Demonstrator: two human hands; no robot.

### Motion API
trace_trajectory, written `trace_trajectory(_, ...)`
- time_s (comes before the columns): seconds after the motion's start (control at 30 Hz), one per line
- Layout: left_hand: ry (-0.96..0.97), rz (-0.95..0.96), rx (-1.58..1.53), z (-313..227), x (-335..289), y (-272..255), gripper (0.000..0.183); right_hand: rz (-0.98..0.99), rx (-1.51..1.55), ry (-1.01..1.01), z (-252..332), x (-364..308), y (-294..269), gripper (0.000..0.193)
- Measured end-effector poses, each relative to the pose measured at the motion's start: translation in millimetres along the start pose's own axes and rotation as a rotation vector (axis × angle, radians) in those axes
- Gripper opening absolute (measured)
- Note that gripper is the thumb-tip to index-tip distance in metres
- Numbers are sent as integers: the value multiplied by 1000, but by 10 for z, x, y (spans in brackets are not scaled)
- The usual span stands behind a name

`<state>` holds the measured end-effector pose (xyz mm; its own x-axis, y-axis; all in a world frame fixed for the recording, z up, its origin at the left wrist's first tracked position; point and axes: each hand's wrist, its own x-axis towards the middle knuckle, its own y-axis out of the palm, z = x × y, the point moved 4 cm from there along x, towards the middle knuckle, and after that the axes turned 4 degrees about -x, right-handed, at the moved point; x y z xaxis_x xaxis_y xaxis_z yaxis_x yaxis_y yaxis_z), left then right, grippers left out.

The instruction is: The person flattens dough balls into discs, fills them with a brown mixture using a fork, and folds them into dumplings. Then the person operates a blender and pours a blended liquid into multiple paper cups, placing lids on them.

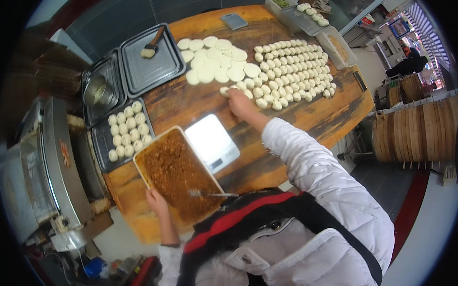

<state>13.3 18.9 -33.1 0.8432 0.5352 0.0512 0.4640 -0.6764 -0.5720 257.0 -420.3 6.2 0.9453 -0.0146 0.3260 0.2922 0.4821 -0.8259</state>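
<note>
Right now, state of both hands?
Left hand: at the filling tray, grip unclear.
Right hand: at a dough piece, can't tell if gripping.

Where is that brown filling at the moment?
In the head view, the brown filling is left of centre, in a tub on the table, with the left hand at its left edge and the white scale to its right.

Right arm [309, 156] outstretched, right grip [236, 103] far forward, left grip [158, 202] low and nearer the torso [271, 240].
</note>
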Motion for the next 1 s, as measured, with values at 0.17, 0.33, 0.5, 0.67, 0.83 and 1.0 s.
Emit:
trace_trajectory(0.17,49,238,425,602,112,86,31,458,-604,-229,-73,429,467,18)
trace_trajectory(0.33,-110,53,202,768,71,-22,35,431,-245,-323,-54,377,187,30)
trace_trajectory(0.5,-18,110,335,431,58,-33,31,474,244,190,-259,-325,-463,58)
trace_trajectory(0.67,3,108,453,381,151,51,30,451,-94,614,-1099,-1487,-985,45)
trace_trajectory(0.83,12,83,384,352,205,181,31,328,-232,555,-1208,-1989,-1085,42)
trace_trajectory(1.0,14,65,348,299,231,192,32,333,-248,525,-1158,-1997,-1013,41)
